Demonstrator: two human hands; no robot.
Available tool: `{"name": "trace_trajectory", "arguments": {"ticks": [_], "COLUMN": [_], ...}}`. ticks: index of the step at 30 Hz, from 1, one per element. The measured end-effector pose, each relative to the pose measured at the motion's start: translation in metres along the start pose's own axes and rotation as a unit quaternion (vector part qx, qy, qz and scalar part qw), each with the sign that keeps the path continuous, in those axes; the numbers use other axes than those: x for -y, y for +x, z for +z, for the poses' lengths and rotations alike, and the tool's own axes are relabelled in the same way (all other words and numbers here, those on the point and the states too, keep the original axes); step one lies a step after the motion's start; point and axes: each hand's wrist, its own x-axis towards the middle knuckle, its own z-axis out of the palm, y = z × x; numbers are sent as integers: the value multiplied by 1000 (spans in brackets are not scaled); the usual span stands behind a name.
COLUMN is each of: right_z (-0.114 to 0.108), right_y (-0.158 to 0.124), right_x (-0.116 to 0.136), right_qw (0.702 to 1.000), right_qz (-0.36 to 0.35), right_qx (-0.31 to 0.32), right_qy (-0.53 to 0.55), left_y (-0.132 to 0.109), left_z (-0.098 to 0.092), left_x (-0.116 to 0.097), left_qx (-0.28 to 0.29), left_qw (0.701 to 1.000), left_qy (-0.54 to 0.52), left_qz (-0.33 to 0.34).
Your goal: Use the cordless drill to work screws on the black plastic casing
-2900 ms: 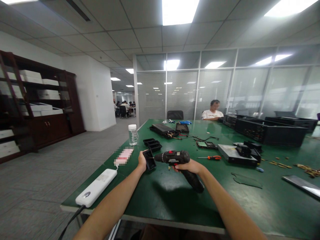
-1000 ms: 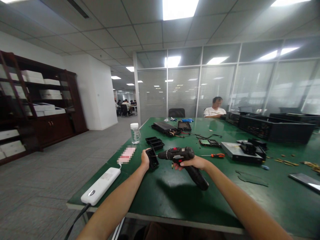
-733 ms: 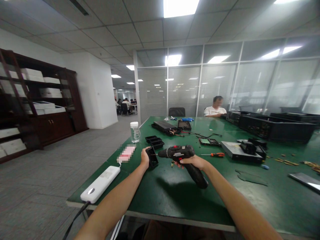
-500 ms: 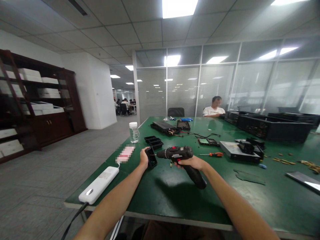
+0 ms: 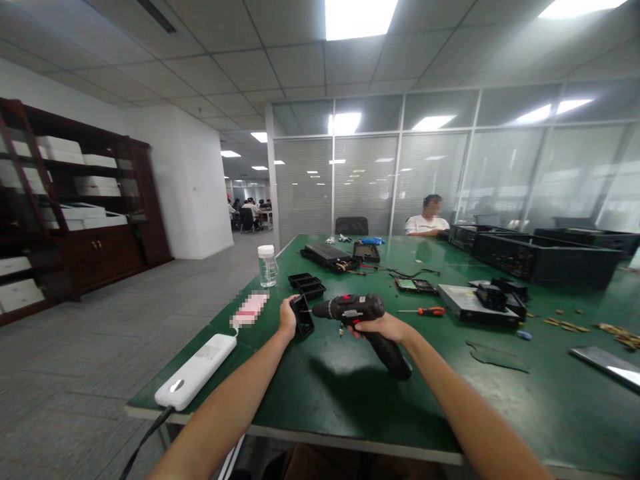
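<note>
A small black plastic tray (image 5: 303, 316) is tilted up in my left hand (image 5: 287, 319), its open side turned to the right. My right hand (image 5: 383, 328) grips a black cordless drill (image 5: 353, 307) with red accents, held level above the table. The drill's thin bit points left into the tray's open side; whether the tip touches the tray I cannot tell. Just behind my left hand, several more black trays (image 5: 306, 285) lie on the green table (image 5: 300, 393). An orange-handled screwdriver (image 5: 430, 311) rests to the right of the drill.
A clear bottle (image 5: 267, 267) and a white power strip (image 5: 197, 370) stand at the left. Toward the right are a metal drive unit (image 5: 470, 307), a glass-like piece (image 5: 497, 358) and large black cases (image 5: 545, 257). A person (image 5: 427, 220) sits at the far side.
Almost nothing differs. The drill and tray keep nearly the same place, with only a slight shift of the camera view.
</note>
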Motion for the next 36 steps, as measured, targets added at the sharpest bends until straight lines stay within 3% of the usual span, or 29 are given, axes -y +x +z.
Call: {"name": "trace_trajectory", "arguments": {"ticks": [36], "right_z": [0], "right_y": [0], "right_x": [-3], "right_qw": [1000], "right_qz": [-9], "right_qx": [-14], "right_qy": [2], "left_y": [1], "left_z": [1], "left_x": [1], "left_qx": [-10], "left_qw": [999], "left_qy": [-30], "left_qz": [-17]}}
